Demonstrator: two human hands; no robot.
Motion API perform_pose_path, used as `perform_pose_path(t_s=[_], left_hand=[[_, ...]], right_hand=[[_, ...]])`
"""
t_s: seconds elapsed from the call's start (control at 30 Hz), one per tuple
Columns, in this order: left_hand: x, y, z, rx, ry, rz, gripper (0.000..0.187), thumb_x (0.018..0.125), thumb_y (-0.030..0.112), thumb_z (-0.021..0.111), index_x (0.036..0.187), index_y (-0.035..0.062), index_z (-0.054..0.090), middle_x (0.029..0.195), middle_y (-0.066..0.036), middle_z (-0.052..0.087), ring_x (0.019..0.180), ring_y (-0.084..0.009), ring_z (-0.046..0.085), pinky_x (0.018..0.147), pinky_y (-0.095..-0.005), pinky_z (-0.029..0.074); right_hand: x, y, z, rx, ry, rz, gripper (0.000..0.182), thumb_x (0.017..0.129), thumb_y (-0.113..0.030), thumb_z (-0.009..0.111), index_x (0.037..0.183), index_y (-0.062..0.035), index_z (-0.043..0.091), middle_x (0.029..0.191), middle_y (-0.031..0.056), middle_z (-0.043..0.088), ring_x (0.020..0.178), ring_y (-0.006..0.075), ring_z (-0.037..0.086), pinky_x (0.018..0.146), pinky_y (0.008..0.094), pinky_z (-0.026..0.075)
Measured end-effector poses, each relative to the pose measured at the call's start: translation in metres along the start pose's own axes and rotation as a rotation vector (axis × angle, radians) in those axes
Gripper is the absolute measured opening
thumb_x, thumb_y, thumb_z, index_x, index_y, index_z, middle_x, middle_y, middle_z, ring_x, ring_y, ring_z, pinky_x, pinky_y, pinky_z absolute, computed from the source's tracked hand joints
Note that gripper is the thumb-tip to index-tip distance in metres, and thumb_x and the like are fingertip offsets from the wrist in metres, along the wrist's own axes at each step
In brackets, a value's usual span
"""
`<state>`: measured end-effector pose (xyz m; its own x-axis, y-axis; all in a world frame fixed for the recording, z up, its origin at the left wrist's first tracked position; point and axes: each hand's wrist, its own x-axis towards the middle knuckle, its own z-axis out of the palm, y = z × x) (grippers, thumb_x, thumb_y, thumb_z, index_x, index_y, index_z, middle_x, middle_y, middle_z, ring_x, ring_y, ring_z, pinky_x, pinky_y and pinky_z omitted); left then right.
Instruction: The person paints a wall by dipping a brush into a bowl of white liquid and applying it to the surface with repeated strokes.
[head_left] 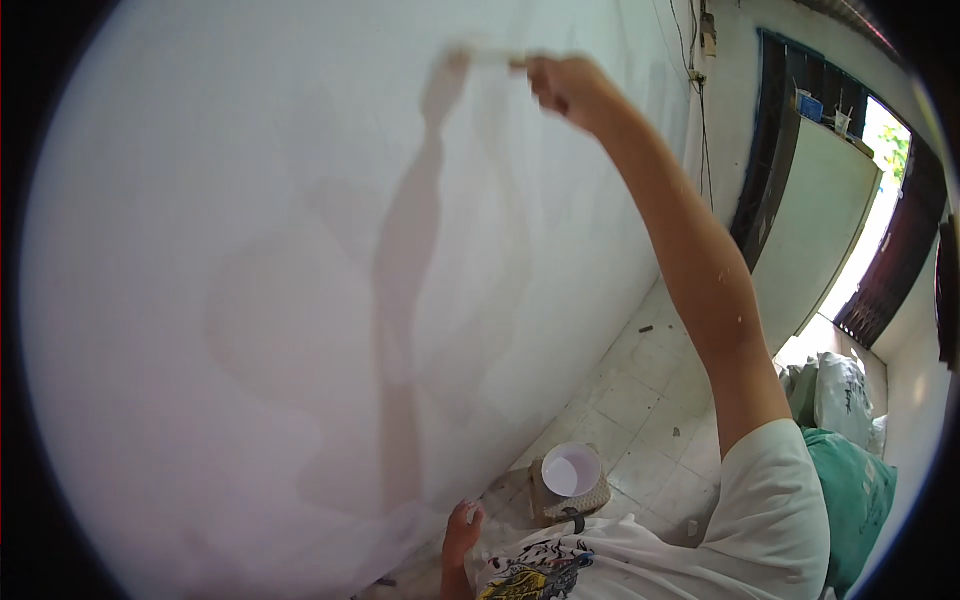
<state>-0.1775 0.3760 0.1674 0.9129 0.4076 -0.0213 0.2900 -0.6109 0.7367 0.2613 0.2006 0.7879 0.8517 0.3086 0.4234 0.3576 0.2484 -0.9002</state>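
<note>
High on the white wall, my right hand is closed round the handle of a paintbrush. The brush points left, its head blurred and right at the wall surface, where the shadow of my arm falls. Low by the foot of the wall, my left hand hangs beside my shirt with its fingers curled in and nothing showing in them. To the right of that hand, a white bucket with white paint inside stands on a tan woven-looking block.
Pale floor tiles carry small bits of debris. Filled sacks and a green bag lie at the right. Behind them, a pale cabinet stands before the bright doorway, with a blue container on top. Cables hang at the wall corner.
</note>
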Motion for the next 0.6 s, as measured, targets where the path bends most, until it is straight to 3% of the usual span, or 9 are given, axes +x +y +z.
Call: perform_pose_path(t_s=[0.1,0.2,0.27,0.37,0.4,0.47,0.53,0.57,0.6], left_hand=[[0.001,0.002,0.000,-0.077,-0.035,-0.075,0.045,0.091,0.034,0.060,0.118,-0.0027,0.060,0.128,-0.026,0.055,0.118,-0.0392,0.054,0.102,-0.0414,0.041],[0.005,0.008,-0.004,-0.206,0.008,-0.117,0.043,0.092,0.032,0.059,0.118,-0.0028,0.060,0.124,-0.025,0.058,0.115,-0.0356,0.058,0.098,-0.0397,0.045],[0.008,0.011,-0.009,-0.232,0.006,-0.160,0.043,0.093,0.031,0.058,0.118,-0.0033,0.060,0.121,-0.024,0.060,0.112,-0.0334,0.060,0.095,-0.0383,0.047],[0.008,0.014,-0.020,-0.254,0.000,-0.197,0.041,0.094,0.030,0.057,0.118,-0.0038,0.060,0.119,-0.023,0.062,0.108,-0.0312,0.063,0.091,-0.0370,0.049],[0.008,0.015,-0.024,-0.253,-0.009,-0.202,0.040,0.094,0.029,0.057,0.118,-0.0039,0.060,0.118,-0.022,0.063,0.106,-0.0308,0.064,0.090,-0.0368,0.049],[0.007,0.028,-0.037,-0.191,-0.025,-0.207,0.041,0.094,0.028,0.057,0.119,-0.0041,0.059,0.118,-0.022,0.063,0.106,-0.0304,0.064,0.090,-0.0365,0.049],[0.011,0.033,-0.035,-0.193,-0.024,-0.214,0.041,0.095,0.028,0.056,0.120,-0.0044,0.058,0.117,-0.021,0.064,0.105,-0.0298,0.064,0.089,-0.0361,0.050],[0.012,0.028,-0.034,-0.214,-0.018,-0.224,0.041,0.095,0.027,0.057,0.121,-0.0046,0.057,0.117,-0.021,0.064,0.105,-0.0294,0.065,0.089,-0.0357,0.050],[0.013,0.024,-0.036,-0.229,-0.010,-0.231,0.041,0.095,0.027,0.057,0.121,-0.0048,0.057,0.116,-0.020,0.064,0.105,-0.0289,0.065,0.089,-0.0353,0.051]], right_hand=[[0.009,-0.018,0.005,0.102,-0.036,-0.082,0.026,0.093,-0.016,0.055,0.106,0.0044,0.066,0.065,-0.0012,0.042,0.051,0.0080,0.034,0.044,0.0244,0.026],[-0.019,0.101,0.007,0.196,-0.052,0.106,0.021,0.089,-0.020,0.062,0.102,-0.0058,0.069,0.064,-0.0031,0.045,0.051,0.0073,0.039,0.044,0.0254,0.030],[-0.077,0.198,-0.007,0.025,-0.054,0.184,0.016,0.088,-0.019,0.062,0.096,-0.0063,0.070,0.061,-0.0031,0.044,0.051,0.0070,0.038,0.044,0.0252,0.030],[-0.151,0.286,-0.038,0.017,-0.171,0.763,0.017,0.087,-0.016,0.065,0.093,-0.0007,0.069,0.057,-0.0001,0.043,0.044,0.0084,0.031,0.039,0.0261,0.024],[-0.152,0.308,-0.051,-0.048,-0.250,0.876,0.020,0.087,-0.017,0.065,0.093,0.0009,0.069,0.058,0.0028,0.047,0.045,0.0098,0.036,0.039,0.0278,0.029],[-0.127,0.273,-0.046,-0.566,-0.330,0.644,0.020,0.089,-0.020,0.061,0.096,-0.0029,0.070,0.060,0.0054,0.054,0.048,0.0136,0.044,0.043,0.0304,0.037],[-0.042,0.218,-0.045,-1.207,-0.440,0.160,0.027,0.090,-0.019,0.053,0.113,-0.0178,0.069,0.064,0.0060,0.059,0.053,0.0165,0.052,0.050,0.0331,0.045],[-0.012,0.164,-0.042,-1.401,-0.451,-0.114,0.031,0.089,-0.016,0.054,0.117,-0.0161,0.066,0.063,0.0066,0.058,0.052,0.0161,0.052,0.049,0.0317,0.044],[0.005,0.109,-0.042,-1.106,-0.322,-0.142,0.029,0.089,-0.014,0.055,0.116,-0.0115,0.067,0.061,0.0046,0.054,0.050,0.0139,0.047,0.045,0.0292,0.039]])
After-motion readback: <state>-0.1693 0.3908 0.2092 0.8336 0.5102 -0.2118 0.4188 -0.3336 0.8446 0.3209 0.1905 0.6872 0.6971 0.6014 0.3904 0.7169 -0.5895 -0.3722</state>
